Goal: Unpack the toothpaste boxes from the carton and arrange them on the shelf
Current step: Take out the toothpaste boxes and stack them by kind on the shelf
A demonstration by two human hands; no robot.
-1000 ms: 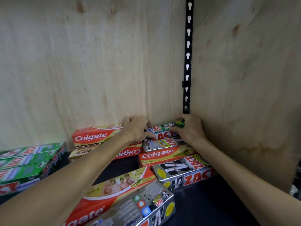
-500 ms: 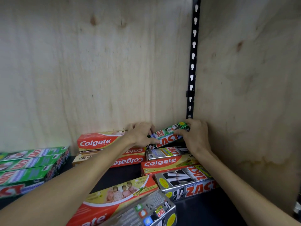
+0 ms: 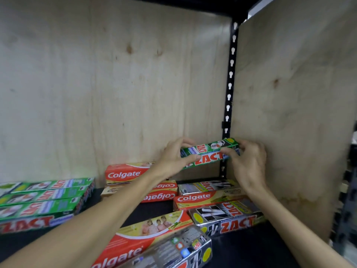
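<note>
Holding one green Zact box [image 3: 209, 152] up in the air, near the back corner of the shelf [image 3: 251, 248]. Left hand [image 3: 173, 158] pinching the left end, right hand [image 3: 249, 163] pinching the right end, fingers [image 3: 229, 151] curled tight on the box. Gripped at both ends, likely to keep the long box level and easy to turn. Lifted clear above the grey Zact box [image 3: 209, 187] and the Colgate box [image 3: 204, 200] below, perhaps to move it to the green stack [image 3: 44, 200] at the left, where the same kind lies. No carton to be seen here.
</note>
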